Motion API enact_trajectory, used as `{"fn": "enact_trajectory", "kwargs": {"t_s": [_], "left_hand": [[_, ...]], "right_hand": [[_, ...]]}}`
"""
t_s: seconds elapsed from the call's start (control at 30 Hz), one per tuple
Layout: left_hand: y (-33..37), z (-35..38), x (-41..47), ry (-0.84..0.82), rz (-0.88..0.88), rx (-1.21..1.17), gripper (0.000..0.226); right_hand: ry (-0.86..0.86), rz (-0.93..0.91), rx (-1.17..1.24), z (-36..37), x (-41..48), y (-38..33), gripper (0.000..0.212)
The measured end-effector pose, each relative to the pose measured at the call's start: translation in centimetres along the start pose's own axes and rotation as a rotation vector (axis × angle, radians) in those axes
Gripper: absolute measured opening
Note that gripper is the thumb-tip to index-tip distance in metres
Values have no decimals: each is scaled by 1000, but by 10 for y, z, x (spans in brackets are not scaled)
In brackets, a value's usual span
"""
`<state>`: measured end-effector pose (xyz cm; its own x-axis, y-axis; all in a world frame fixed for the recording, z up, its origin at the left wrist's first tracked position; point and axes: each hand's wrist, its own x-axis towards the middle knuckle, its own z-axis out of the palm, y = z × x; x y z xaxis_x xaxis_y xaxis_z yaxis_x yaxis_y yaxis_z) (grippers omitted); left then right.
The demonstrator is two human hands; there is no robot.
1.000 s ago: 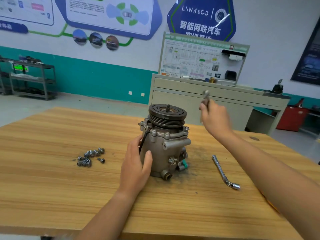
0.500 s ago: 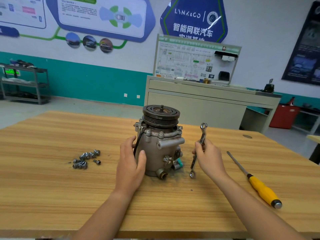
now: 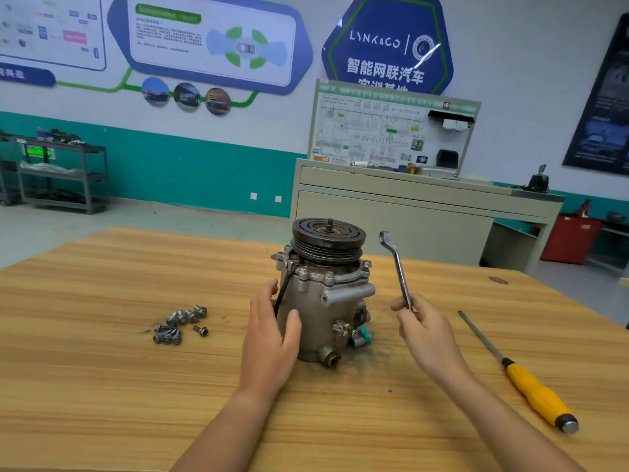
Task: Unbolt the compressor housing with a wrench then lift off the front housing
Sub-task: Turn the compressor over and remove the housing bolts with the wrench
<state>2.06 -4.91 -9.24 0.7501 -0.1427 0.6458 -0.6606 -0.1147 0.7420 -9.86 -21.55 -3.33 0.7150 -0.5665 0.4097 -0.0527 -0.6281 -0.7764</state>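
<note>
**Inspector:** Where is the compressor (image 3: 323, 301)?

**Tech:** Upright near the middle of the table (image 3: 102, 369), pulley (image 3: 328, 238) on top. The left hand (image 3: 269, 338) grips its body, thumb in front and fingers round the far side. That hold matches both earlier pictures.

**Inspector:** And the right hand (image 3: 429, 335)?

**Tech:** Its fingers pinch the lower end of the wrench (image 3: 396, 267). The tool stands nearly upright. Its upper end is level with the pulley and just beside it, not touching.

**Inspector:** What has changed?

**Tech:** 1 s ago the hand was raised high behind the compressor. 0.5 s ago it was down beside the body, holding the wrench mid-shank with the lower end close to the table. Now the grip sits at the bottom end and the head is up by the pulley.

**Inspector:** What does that mean for the task?

**Tech:** My judgement is that the tool is being lined up for the flange bolts (image 3: 328, 277). At least 3 heads show seated along the front flange. Unbolting looks unfinished, so the front housing is not ready to lift.

**Inspector:** Anything else on the table?

**Tech:** There are loose bolts (image 3: 180, 325) left of the compressor, well apart from it. A screwdriver (image 3: 531, 386) lies to the right with no hand on it.
</note>
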Motion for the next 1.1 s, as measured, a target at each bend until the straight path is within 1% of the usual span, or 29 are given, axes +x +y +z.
{"fn": "enact_trajectory", "kwargs": {"t_s": [0.1,0.2,0.3,0.4,0.47,0.57,0.63,0.7,0.77,0.87,0.97,1.1], "left_hand": [[-1,1,0,-9,-3,1,55],[-1,1,1,6,-4,11,56],[0,0,1,15,-5,25,56],[0,-1,1,19,-8,19,56],[0,-1,1,22,-13,16,56],[0,-2,1,23,-12,22,56],[0,-2,1,23,-14,22,56],[0,-2,0,29,-14,19,56],[1,-2,0,27,-15,21,56],[0,-3,0,30,-25,14,55],[1,-4,1,16,-37,0,57],[2,-3,0,-18,-18,-16,60]], "right_hand": [[-58,-52,-156,-22,0,-12,19],[-64,-106,-327,-39,-3,-19,21],[-74,-91,-514,-51,-5,-22,27],[-111,-68,-642,-55,-8,-30,30],[-118,-93,-789,-56,-8,-40,32],[-144,-166,-1093,-62,-2,-63,35],[-198,-221,-1264,-63,0,-81,31],[-277,-275,-1433,-55,-6,-100,19],[-359,-327,-1569,-46,-14,-116,19],[-410,-377,-1625,-40,-13,-122,19],[-390,-376,-1625,-50,0,-113,16],[-362,-358,-1701,-73,31,-93,20]]}}
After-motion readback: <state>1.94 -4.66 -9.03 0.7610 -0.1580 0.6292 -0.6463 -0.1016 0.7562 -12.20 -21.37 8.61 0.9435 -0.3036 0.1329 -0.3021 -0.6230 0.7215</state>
